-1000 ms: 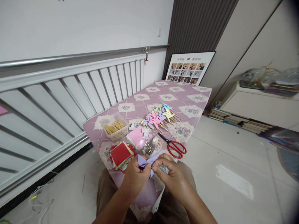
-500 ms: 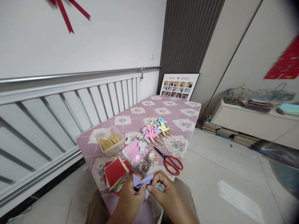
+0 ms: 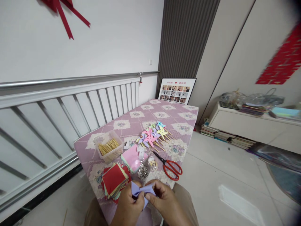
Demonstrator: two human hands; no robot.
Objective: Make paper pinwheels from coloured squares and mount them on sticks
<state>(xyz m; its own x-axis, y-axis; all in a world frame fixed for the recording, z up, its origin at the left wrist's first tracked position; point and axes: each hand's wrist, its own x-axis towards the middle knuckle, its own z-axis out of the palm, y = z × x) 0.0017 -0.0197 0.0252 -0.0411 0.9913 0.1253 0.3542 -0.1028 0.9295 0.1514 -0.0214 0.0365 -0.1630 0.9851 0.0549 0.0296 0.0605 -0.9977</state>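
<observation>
Both my hands meet at the bottom of the view over a folded lilac paper piece (image 3: 140, 190). My left hand (image 3: 128, 207) pinches its left side, my right hand (image 3: 164, 204) pinches its right side and middle. Just beyond them on the pink patterned bed cover (image 3: 141, 116) lie a pile of small shiny metal pins (image 3: 143, 171), a stack of red paper squares (image 3: 114, 179) and a stack of pink squares (image 3: 132, 157). Red-handled scissors (image 3: 170, 166) lie to the right. Several finished paper pinwheels on sticks (image 3: 154, 135) are heaped further back.
A clear plastic tub of wooden sticks (image 3: 108, 149) sits at the left of the cover. A white slatted rail (image 3: 70, 106) runs along the left. A framed photo board (image 3: 176, 91) leans at the far end. Stacked books (image 3: 225, 136) line the floor by a low white cabinet (image 3: 254, 125).
The view has tilted upward, so the bed and my hands sit lower in the frame. My hands keep pinching the lilac paper, fingers shifting slightly on it.
</observation>
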